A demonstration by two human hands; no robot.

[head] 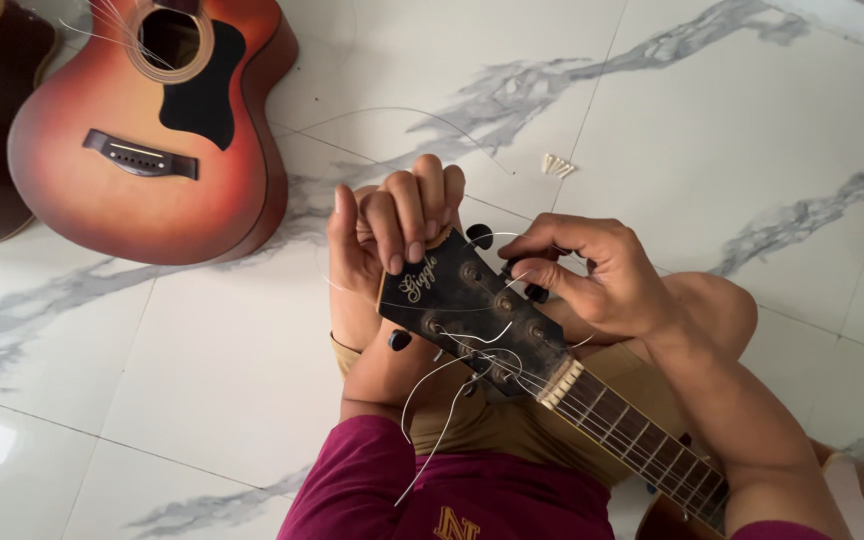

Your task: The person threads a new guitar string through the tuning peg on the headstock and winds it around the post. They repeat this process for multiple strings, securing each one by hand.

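Guitar neck point(642, 440) runs across the lap; black headstock point(472, 310) sits over the knees, loose string ends point(432, 420) curling off it. Left hand point(392, 235) curled shut over the headstock tip, pinching a thin string. Right hand point(592, 275) closed on a tuning peg point(535, 292). Best kept: string taut, peg turned slowly. Beyond, small white pins point(557, 166) on the marble floor point(732, 120); sunburst guitar point(152, 130) farther off.

Glossy white marble floor tiles point(712, 150) with grey veins, brightly lit; two acoustic guitars point(152, 130) lie at upper left.
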